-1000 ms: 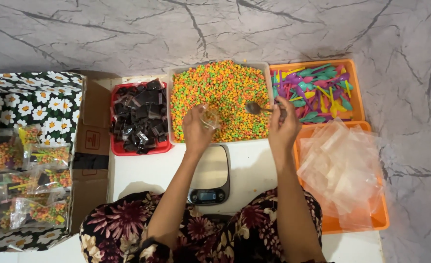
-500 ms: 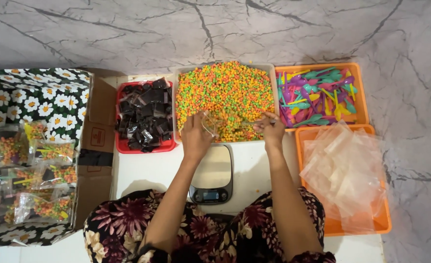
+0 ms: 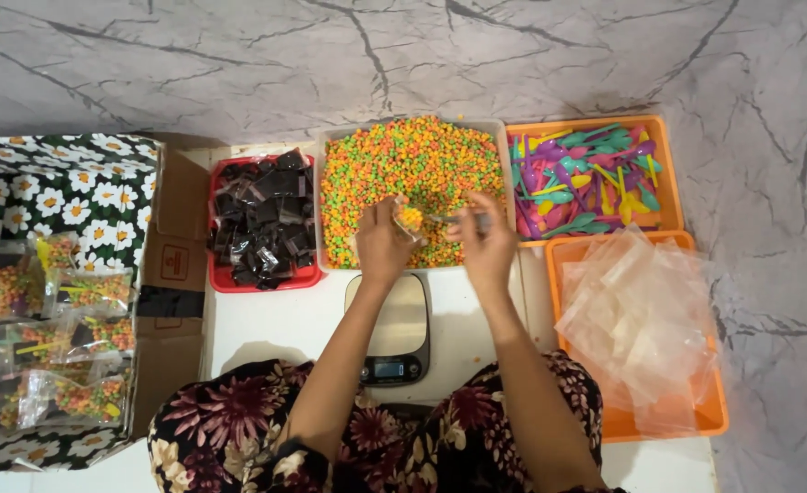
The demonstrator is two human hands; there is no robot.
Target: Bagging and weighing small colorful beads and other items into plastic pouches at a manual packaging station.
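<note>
**Small bag held open over the pellet tray**

Small clear bag (image 3: 410,219), partly filled with orange, green and yellow pellets, held above the near edge of the grey tray (image 3: 499,128) heaped with the same pellets, likely so that spills drop back into the heap. Pinched at its mouth by the left hand (image 3: 381,246), grip closed on the plastic to keep the opening up. Met from the right by a small metal scoop (image 3: 449,217), tipped toward the bag mouth, in the right hand (image 3: 487,246), fingers curled shut around the handle.

Directly below the hands, toward the near edge of the white worktop: a kitchen scale (image 3: 394,329), pan bare. Left of the pellets, a red tray (image 3: 262,281) of dark sachets. Right, an orange tray (image 3: 664,183) of coloured plastic spoons; nearer, another orange tray (image 3: 645,424) of empty clear bags. At the far left edge, a flowered box (image 3: 66,183) holding filled packets.
</note>
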